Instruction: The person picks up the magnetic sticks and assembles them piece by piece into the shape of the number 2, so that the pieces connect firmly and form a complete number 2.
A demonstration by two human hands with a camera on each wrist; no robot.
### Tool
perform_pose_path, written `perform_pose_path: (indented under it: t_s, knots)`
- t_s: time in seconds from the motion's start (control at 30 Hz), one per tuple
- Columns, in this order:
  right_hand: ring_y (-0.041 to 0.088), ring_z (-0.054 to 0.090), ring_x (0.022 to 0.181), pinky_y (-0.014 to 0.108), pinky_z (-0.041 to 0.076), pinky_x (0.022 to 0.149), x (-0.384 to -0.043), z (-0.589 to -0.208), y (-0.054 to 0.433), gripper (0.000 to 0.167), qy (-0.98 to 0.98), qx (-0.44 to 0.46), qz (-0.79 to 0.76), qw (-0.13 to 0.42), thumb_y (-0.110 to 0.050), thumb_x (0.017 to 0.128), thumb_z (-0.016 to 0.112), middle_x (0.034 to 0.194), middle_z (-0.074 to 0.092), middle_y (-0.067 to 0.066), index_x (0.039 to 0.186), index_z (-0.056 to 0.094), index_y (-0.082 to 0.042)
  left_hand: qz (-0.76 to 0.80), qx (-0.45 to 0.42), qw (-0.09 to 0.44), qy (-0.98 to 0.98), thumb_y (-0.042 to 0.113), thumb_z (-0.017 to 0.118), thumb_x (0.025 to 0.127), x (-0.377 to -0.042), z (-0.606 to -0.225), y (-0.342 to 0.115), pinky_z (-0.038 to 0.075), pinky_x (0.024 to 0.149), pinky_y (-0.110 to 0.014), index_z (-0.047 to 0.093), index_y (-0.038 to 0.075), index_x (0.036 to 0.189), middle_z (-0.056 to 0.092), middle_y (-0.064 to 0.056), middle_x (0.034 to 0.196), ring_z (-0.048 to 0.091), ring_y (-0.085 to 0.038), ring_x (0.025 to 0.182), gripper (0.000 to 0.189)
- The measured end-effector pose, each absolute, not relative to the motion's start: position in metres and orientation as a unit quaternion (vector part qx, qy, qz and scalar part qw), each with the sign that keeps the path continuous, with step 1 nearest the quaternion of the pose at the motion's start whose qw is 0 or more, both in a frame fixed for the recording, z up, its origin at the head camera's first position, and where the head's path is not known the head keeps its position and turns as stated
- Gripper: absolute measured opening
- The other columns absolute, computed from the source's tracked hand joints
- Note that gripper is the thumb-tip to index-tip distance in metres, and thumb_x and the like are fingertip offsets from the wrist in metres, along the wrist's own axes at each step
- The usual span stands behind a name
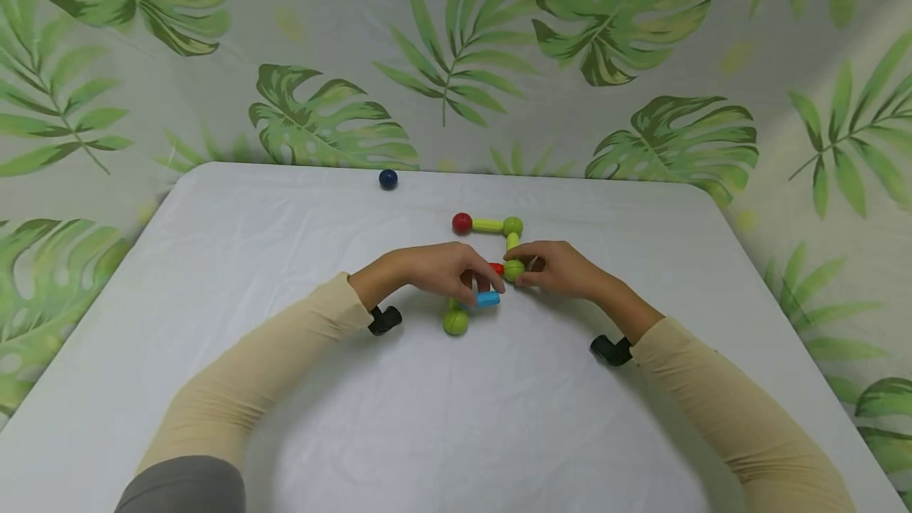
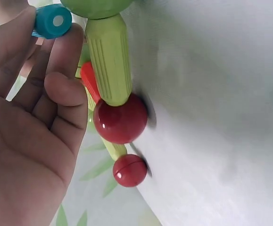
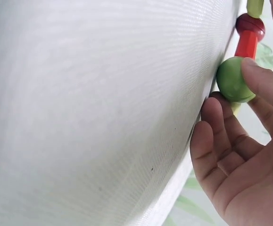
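Between thumb and fingertips, my left hand (image 1: 452,269) pinches a short blue rod (image 1: 488,299), its end with a pale dot facing the camera in the left wrist view (image 2: 53,21). My right hand (image 1: 563,269) holds a green ball (image 1: 514,270) with thumb and fingers; a red rod (image 3: 247,44) joins that ball to a red ball (image 3: 251,26), mostly hidden by the left hand in the head view. From the red ball a light green rod (image 2: 109,61) runs to another green ball (image 1: 456,321), just below the left hand.
Farther back, the joined chain continues through a light green rod to a green ball (image 1: 513,226), then another rod (image 1: 488,225) and a red ball (image 1: 461,223). A loose dark blue ball (image 1: 388,179) lies near the white table's (image 1: 442,426) back edge, before a leaf-patterned cloth (image 1: 470,141).
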State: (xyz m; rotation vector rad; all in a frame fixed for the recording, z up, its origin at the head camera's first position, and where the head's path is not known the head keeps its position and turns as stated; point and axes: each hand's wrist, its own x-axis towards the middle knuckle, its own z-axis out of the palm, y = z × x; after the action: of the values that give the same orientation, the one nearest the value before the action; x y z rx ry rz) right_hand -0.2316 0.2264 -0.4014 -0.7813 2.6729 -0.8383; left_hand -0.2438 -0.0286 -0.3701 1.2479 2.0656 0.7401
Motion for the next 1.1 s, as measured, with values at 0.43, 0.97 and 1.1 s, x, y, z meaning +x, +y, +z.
perform_pose_path:
  t_s: [0.43,0.97,1.1]
  knots:
    - [0.018,0.069,0.087,0.029,0.054,0.078,-0.233,-0.403,0.229,0.04,0.908,-0.277,-0.293,0.112,-0.013,0.089,0.073,0.113,0.07,0.01,0.129,0.065,-0.01,0.241,0.464,0.346,0.779,0.006,0.069,0.087,-0.249,-0.371,-0.006,0.05,0.084,-0.019,0.067,0.012,0.128,0.069,-0.003,0.106,0.062,-0.012,0.092,0.041]
    - [0.016,0.068,0.086,0.027,0.054,0.078,-0.234,-0.404,0.229,0.04,0.907,-0.281,-0.293,0.112,-0.013,0.09,0.072,0.114,0.07,0.011,0.129,0.064,-0.009,0.246,0.459,0.373,0.768,0.007,0.072,0.086,-0.25,-0.376,0.001,0.049,0.082,-0.018,0.069,0.014,0.125,0.069,-0.003,0.105,0.061,-0.01,0.092,0.04]
    - [0.015,0.068,0.085,0.028,0.054,0.078,-0.235,-0.404,0.229,0.04,0.907,-0.283,-0.291,0.113,-0.013,0.09,0.072,0.113,0.07,0.011,0.129,0.064,-0.008,0.24,0.462,0.376,0.767,0.007,0.072,0.087,-0.25,-0.377,0.001,0.049,0.081,-0.017,0.069,0.014,0.125,0.068,-0.002,0.105,0.059,-0.009,0.092,0.039]
